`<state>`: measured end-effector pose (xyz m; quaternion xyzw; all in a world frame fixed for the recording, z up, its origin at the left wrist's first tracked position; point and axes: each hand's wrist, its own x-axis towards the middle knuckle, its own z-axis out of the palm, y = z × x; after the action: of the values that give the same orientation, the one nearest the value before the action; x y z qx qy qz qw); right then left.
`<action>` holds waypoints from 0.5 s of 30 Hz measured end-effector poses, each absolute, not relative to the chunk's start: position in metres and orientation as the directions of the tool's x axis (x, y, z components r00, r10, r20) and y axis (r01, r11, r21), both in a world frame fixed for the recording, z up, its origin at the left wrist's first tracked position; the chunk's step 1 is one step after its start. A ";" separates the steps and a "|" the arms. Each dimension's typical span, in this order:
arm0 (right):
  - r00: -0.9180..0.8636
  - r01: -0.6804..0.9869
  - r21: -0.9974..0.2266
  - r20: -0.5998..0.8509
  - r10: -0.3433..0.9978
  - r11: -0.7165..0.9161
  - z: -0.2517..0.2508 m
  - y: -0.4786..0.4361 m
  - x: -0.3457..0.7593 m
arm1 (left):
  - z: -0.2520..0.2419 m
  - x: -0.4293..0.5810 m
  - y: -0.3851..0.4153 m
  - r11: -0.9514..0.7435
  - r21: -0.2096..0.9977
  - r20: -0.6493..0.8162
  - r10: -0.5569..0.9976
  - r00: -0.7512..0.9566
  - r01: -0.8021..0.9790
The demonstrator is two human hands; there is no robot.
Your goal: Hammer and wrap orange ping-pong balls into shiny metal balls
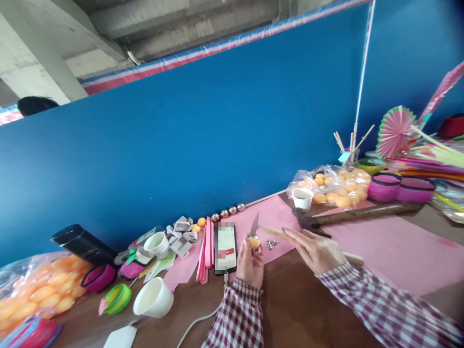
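Note:
My left hand [250, 263] is closed around a small orange ball [254, 241], held up above the wooden table [290, 304]. A thin metal blade [254, 224] sticks up from the ball. My right hand [315, 249] hovers to the right of it with fingers stretched out flat, holding nothing, above a wooden stick [275, 233]. A few small metal beads [271, 244] lie on the pink paper [380, 246] between the hands. Both sleeves are checked red and white.
A phone [225, 247] on a cable lies left of my left hand. White cups [154, 298], pink paper strips [206, 251], silver balls [228, 211] and bags of orange balls [335, 186] crowd the table. Pink baskets [384, 186] and a hammer [311, 222] sit right. A blue wall stands behind.

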<state>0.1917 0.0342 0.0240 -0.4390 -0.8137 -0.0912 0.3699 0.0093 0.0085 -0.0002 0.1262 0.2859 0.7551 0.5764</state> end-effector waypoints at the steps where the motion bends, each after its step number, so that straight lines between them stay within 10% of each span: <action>1: -0.340 0.785 -0.178 0.676 0.653 0.594 0.025 0.034 0.192 | -0.001 0.009 0.009 -0.172 0.584 -0.133 0.944 -0.302 -0.793; 15: -0.259 0.901 -0.141 0.583 0.770 0.409 0.023 0.044 0.197 | 0.005 0.008 0.008 -0.171 0.503 -0.230 0.919 -0.321 -0.848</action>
<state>0.1969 0.0443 0.0225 -0.5320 -0.7856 -0.1107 0.2959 0.0082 0.0076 0.0046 0.0633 0.2816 0.7624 0.5791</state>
